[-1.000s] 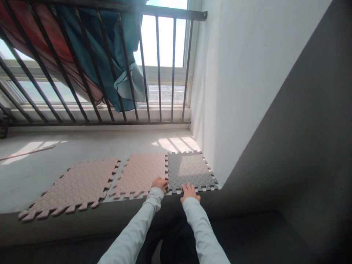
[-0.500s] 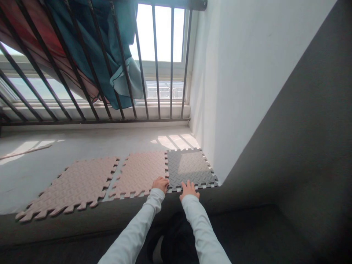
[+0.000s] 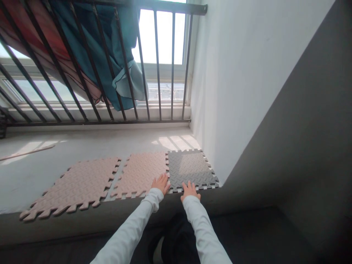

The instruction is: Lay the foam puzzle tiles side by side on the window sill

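Three foam puzzle mats lie on a raised concrete ledge [image 3: 82,146]. A grey mat [image 3: 189,167] sits in the right corner, interlocked along its left edge with a pink mat [image 3: 141,170]. A second pink mat [image 3: 74,185] lies apart to the left. My left hand [image 3: 161,183] rests flat, fingers spread, on the near right corner of the joined pink mat at the seam. On the near edge of the grey mat, my right hand [image 3: 189,190] presses flat. Neither hand grips anything.
A black metal railing [image 3: 156,66] runs in front of the window at the back, with teal cloth [image 3: 110,55] and red cloth [image 3: 41,40] draped over it. A white wall [image 3: 242,84] bounds the ledge on the right. A thin stick [image 3: 27,152] lies at far left.
My left hand has uncurled from a loose fist into a flat, spread palm on the pink mat's corner. My right hand stays on the grey mat's near edge.
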`<action>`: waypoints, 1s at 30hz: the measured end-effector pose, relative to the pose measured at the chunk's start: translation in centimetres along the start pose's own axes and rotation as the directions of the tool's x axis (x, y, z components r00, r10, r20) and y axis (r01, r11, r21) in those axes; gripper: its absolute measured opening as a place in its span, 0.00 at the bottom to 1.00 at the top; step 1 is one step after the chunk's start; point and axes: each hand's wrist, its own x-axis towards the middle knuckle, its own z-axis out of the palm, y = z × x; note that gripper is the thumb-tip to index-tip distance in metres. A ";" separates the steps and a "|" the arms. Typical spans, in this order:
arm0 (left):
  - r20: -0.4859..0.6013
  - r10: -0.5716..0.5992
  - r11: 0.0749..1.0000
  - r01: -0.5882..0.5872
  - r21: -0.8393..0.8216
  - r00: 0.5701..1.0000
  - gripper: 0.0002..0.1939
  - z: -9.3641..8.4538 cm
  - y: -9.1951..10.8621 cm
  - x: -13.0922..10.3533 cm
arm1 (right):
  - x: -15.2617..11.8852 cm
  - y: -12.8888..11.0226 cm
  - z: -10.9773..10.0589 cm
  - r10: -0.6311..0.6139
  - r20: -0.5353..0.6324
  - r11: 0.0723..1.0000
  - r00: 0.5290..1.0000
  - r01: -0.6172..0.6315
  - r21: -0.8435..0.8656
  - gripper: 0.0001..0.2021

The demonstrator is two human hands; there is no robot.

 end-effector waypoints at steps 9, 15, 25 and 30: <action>0.007 -0.029 0.999 0.029 -0.025 1.000 0.26 0.0 0.4 0.6 | 0.3 -0.2 0.3 0.003 -0.026 1.000 1.000 -0.004 -0.017 0.34; -0.021 -0.098 0.994 0.097 -0.058 0.995 0.26 -1.0 0.2 2.7 | 0.0 -0.3 0.0 0.012 -0.009 1.000 1.000 -0.012 -0.002 0.34; -0.027 -0.101 0.994 0.100 -0.034 0.995 0.26 -0.7 -0.2 5.1 | 0.2 0.0 0.4 -0.002 -0.045 1.000 0.999 0.001 -0.020 0.34; -0.074 -0.090 0.995 0.086 -0.053 0.993 0.22 -0.7 -1.0 6.1 | 0.5 -0.8 0.5 0.007 -0.075 0.998 0.997 -0.012 -0.059 0.33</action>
